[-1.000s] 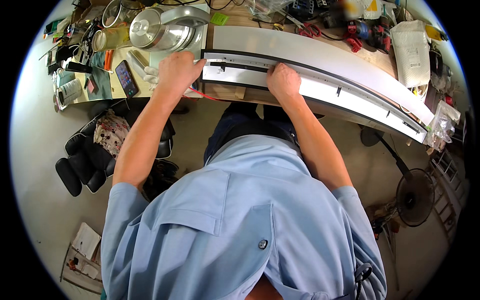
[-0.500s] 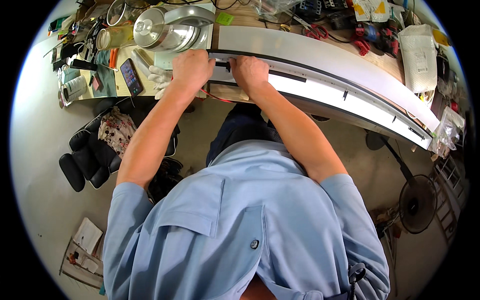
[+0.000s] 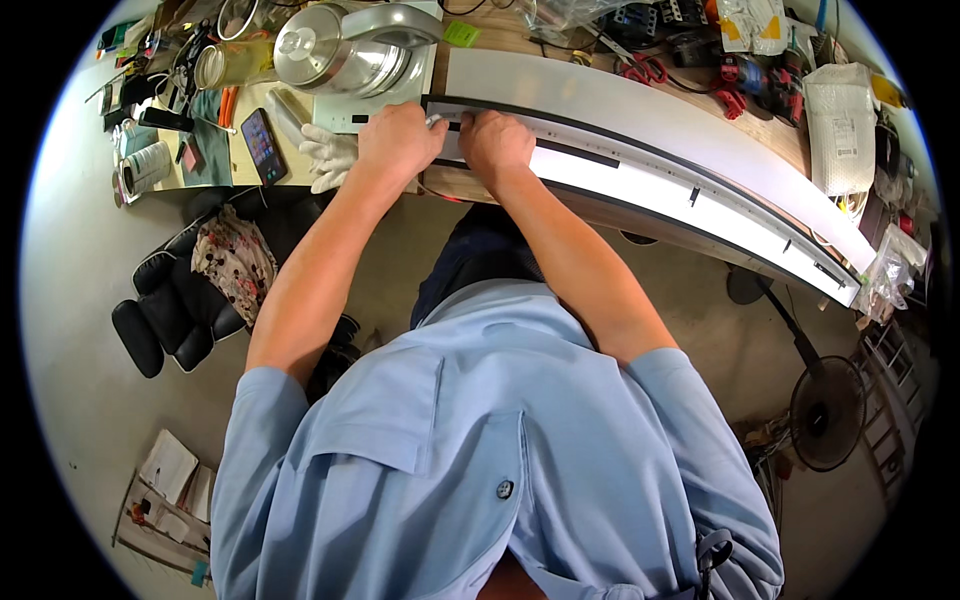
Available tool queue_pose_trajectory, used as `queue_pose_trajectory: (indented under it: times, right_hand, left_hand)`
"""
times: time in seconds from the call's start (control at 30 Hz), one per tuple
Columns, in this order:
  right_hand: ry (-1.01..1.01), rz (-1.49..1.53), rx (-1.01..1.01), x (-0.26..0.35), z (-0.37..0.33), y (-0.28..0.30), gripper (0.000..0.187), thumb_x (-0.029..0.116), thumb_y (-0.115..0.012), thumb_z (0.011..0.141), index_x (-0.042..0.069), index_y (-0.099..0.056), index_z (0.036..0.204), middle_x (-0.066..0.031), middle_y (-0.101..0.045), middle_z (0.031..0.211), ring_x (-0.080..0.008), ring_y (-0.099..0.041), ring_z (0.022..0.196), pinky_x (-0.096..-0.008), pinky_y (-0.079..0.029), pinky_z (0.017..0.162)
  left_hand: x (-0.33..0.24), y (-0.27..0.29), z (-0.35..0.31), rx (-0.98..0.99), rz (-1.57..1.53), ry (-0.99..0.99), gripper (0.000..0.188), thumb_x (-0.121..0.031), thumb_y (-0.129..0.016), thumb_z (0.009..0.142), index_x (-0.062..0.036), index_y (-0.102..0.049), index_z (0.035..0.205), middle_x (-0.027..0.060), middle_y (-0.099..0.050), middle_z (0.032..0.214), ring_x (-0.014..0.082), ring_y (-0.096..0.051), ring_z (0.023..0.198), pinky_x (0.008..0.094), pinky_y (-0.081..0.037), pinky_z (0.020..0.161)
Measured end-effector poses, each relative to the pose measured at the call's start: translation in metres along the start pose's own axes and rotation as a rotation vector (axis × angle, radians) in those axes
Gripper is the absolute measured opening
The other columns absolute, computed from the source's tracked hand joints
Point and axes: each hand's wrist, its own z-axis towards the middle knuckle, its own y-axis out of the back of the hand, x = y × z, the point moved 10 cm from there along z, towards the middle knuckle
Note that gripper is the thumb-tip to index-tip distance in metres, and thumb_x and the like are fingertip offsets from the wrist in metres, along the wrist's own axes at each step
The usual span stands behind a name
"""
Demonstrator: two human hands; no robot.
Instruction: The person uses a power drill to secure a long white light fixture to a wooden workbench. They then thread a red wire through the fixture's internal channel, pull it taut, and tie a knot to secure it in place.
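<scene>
A long white panel (image 3: 660,140) with dark slots along its front strip lies across the workbench, curving off to the right. My left hand (image 3: 400,142) is closed on its left end, knuckles up. My right hand (image 3: 495,140) is right beside it, fingers curled down over the panel's front strip. A small shiny bit (image 3: 435,120) shows between the two hands; I cannot tell what it is. My forearms reach up from my light blue shirt.
Left of the hands lie a white glove (image 3: 325,155), a phone (image 3: 262,140) and a steel kettle (image 3: 340,45). Red tools (image 3: 745,75) and a plastic bag (image 3: 840,120) sit behind the panel. A black chair (image 3: 170,300) and a floor fan (image 3: 825,410) stand below.
My right hand has slid left along the panel until it sits next to my left hand. My left hand has shifted slightly right, onto the panel's end.
</scene>
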Motion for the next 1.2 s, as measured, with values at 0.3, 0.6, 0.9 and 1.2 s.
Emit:
queue_pose_trajectory:
  times: [0.3, 0.6, 0.9, 1.2]
  right_hand:
    - [0.09, -0.028, 0.036, -0.001, 0.01, -0.011, 0.048, 0.042, -0.046, 0.1, 0.003, -0.072, 0.1, -0.0203, -0.072, 0.101, -0.0351, -0.07, 0.097, -0.0428, -0.053, 0.089]
    - [0.354, 0.632, 0.026, -0.005, -0.067, 0.024, 0.034, 0.028, -0.056, 0.095, -0.003, -0.065, 0.104, -0.0254, -0.069, 0.089, -0.0422, -0.066, 0.089, -0.0485, -0.052, 0.082]
    - [0.436, 0.455, 0.283, -0.008, -0.093, -0.027, 0.044, 0.039, -0.057, 0.097, -0.002, -0.062, 0.113, -0.0252, -0.069, 0.093, -0.0423, -0.066, 0.09, -0.0483, -0.052, 0.084]
    - [0.285, 0.434, 0.04, -0.045, -0.091, 0.025, 0.031, 0.028, -0.06, 0.093, -0.001, -0.071, 0.093, -0.0249, -0.069, 0.082, -0.043, -0.067, 0.08, -0.0474, -0.054, 0.077]
  left_hand:
    - [0.014, -0.001, 0.002, -0.011, -0.267, -0.027, 0.027, -0.026, -0.061, 0.086, -0.0019, -0.069, 0.093, 0.0198, -0.069, 0.073, 0.0364, -0.07, 0.079, 0.0427, -0.053, 0.079]
    - [0.027, -0.029, 0.007, 0.26, -0.52, 0.17, 0.025, -0.021, -0.061, 0.089, 0.0035, -0.064, 0.094, 0.0148, -0.071, 0.074, 0.0202, -0.068, 0.06, 0.0352, -0.056, 0.061]
    - [0.03, -0.04, 0.002, 0.361, -0.696, 0.338, 0.028, -0.023, -0.058, 0.094, 0.0021, -0.06, 0.107, 0.0135, -0.071, 0.087, 0.0171, -0.068, 0.067, 0.0303, -0.054, 0.055]
    - [0.014, -0.035, 0.003, 0.365, -0.461, 0.317, 0.026, -0.017, -0.057, 0.086, 0.006, -0.068, 0.086, 0.0139, -0.072, 0.078, 0.018, -0.068, 0.061, 0.0321, -0.055, 0.052]
